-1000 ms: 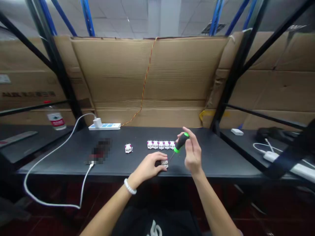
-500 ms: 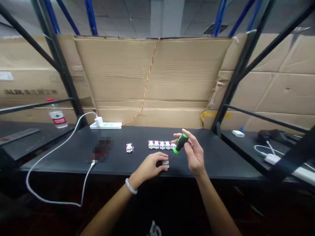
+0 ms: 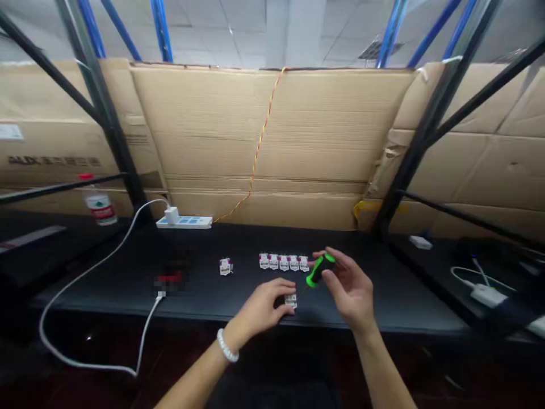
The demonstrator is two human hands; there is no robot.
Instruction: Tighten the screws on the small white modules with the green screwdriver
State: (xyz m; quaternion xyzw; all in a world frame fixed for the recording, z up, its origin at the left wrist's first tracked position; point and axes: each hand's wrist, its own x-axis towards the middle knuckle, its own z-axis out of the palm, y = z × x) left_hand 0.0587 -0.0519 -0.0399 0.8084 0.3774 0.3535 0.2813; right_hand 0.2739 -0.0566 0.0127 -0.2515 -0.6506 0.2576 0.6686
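The left hand [image 3: 264, 307] kept its thumb and fingers pinched on a small white boxy part [image 3: 291, 301] near the front edge of the black tabletop [image 3: 238, 298]. The right hand [image 3: 351, 289], gripping a black-and-green-handled screwdriver [image 3: 320, 271], had shifted slightly rightward, its handle leaning lower than half a second earlier.

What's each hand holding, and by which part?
Right hand: screwdriver, by its handle. Left hand: small white piece, between the fingers at its near and far sides.
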